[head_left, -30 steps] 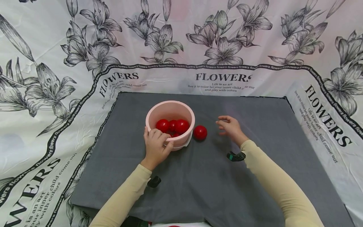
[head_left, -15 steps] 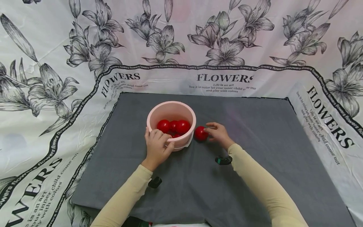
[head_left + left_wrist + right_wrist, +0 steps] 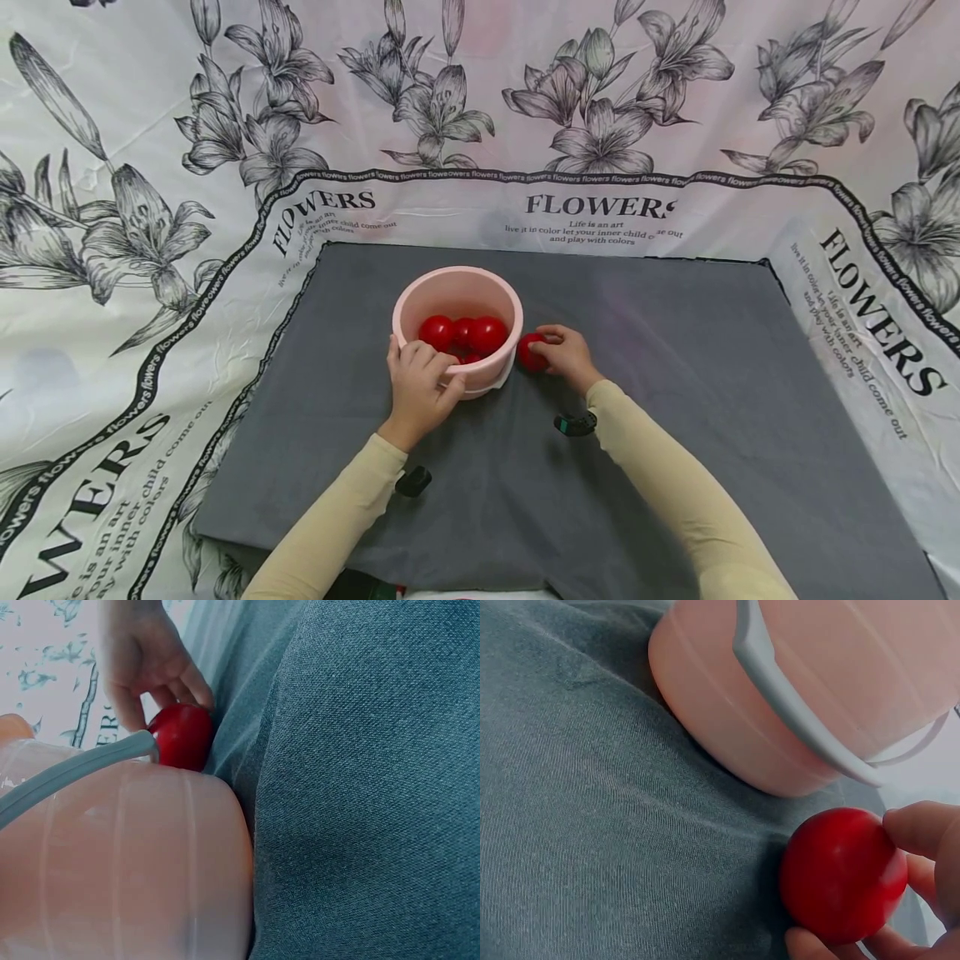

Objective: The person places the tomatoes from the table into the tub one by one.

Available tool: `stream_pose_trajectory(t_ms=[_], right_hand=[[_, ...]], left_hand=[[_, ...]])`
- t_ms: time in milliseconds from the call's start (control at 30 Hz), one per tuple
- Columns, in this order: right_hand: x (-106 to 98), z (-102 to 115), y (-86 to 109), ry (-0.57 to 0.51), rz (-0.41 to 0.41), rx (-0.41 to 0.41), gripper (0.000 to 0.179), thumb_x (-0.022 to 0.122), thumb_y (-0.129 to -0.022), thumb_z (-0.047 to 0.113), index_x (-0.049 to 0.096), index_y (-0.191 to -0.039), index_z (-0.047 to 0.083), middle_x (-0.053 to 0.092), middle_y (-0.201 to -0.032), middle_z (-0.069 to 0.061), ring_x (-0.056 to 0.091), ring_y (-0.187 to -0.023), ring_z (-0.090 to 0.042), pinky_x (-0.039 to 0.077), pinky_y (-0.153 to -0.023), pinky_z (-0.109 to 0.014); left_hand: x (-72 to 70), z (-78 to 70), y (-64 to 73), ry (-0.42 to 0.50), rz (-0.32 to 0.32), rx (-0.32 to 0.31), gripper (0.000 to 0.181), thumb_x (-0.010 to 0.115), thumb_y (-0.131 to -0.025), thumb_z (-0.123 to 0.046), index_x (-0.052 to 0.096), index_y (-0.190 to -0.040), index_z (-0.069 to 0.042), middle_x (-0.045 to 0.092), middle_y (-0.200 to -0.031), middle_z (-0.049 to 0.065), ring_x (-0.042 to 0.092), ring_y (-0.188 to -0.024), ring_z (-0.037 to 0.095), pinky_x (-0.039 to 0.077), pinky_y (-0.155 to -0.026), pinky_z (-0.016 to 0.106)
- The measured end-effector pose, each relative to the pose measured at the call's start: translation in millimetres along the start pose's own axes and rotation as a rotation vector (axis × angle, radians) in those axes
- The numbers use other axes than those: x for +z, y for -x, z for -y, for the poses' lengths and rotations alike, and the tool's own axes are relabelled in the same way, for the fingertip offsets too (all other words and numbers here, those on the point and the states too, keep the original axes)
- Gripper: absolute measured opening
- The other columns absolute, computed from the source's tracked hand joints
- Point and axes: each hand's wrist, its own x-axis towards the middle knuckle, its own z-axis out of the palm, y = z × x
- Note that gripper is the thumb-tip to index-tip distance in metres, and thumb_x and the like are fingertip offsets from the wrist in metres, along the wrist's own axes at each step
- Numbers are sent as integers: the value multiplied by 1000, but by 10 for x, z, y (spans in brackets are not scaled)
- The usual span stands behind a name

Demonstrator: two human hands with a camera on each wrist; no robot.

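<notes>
A pink bucket (image 3: 456, 285) stands on the dark grey cloth with several glossy red balls (image 3: 487, 335) inside. My left hand (image 3: 417, 390) grips its near rim, fingers hooked over the edge and thumb on the outside. Just right of the bucket, my right hand (image 3: 572, 358) holds another red ball (image 3: 529, 355) between thumb and fingers. Seen from the right wrist, the fingers curl round this ball (image 3: 841, 874) from the side and below, close to the bucket wall (image 3: 705, 697). The left wrist view shows the ball (image 3: 181, 738) beyond the bucket, under the right hand's fingertips.
A pale handle (image 3: 802, 724) hangs down against the bucket's side. The grey cloth (image 3: 675, 333) spreads over the table, with wrinkles near the front. Behind and beside it is white fabric (image 3: 442, 200) printed with flowers. Something white (image 3: 480, 595) shows at the table's front edge.
My right hand has moved left to the loose red ball and closed its fingers round it. The left hand has stayed on the bucket's rim.
</notes>
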Motion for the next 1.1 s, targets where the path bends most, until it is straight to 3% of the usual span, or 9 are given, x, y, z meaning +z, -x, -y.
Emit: stream_pose_trajectory(t_ms=[333, 700, 1100], right_hand=[[24, -9, -25, -24, -11, 14, 49, 69, -95, 24, 57, -141, 12, 58, -143, -19, 61, -120, -32, 62, -78, -34], [21, -47, -26, -81, -25, 7, 46, 68, -94, 19, 59, -139, 9, 60, -140, -21, 63, -109, -30, 60, -66, -26], [-178, -31, 16, -108, -25, -11, 49, 67, -96, 18, 57, -142, 8, 59, -143, -21, 61, -116, -32, 63, -80, -36]], left_hand=[[-7, -14, -22, 9, -4, 4, 24, 58, -87, -33, 71, -83, -14, 66, -82, 9, 58, -96, 30, 24, -112, 78], [-3, -8, -14, 9, -10, -2, 25, 58, -87, -34, 71, -82, -14, 65, -82, 10, 58, -96, 30, 25, -112, 78], [-3, -3, 1, 7, 6, -5, 25, 58, -88, -34, 71, -84, -14, 66, -83, 10, 58, -97, 30, 24, -113, 77]])
